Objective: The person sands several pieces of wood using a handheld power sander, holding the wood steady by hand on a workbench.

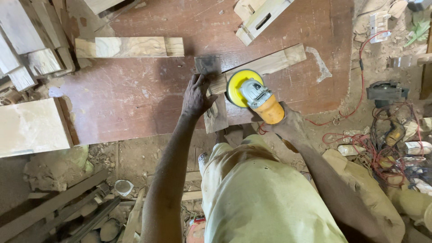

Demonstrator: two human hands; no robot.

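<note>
On the brown board point(135, 94), left to right:
Pale slab point(31, 127): lies at the far left edge, well apart from your hands.
Loose plank point(129, 47): rests flat, above and left of the work.
Left hand point(197, 95): your arm reaches straight forward; the palm faces down with fingers spread, pressing on the dark wooden piece point(215, 96) and gripping nothing.
Light strip point(270, 63): runs diagonally up to the right, crossing the dark piece.
Sander point(252, 94): its yellow disc sits on the joint, just beside your left thumb.
Right hand point(288, 123): wrapped closed around the orange handle, with your forearm angled in from the lower right.
</note>
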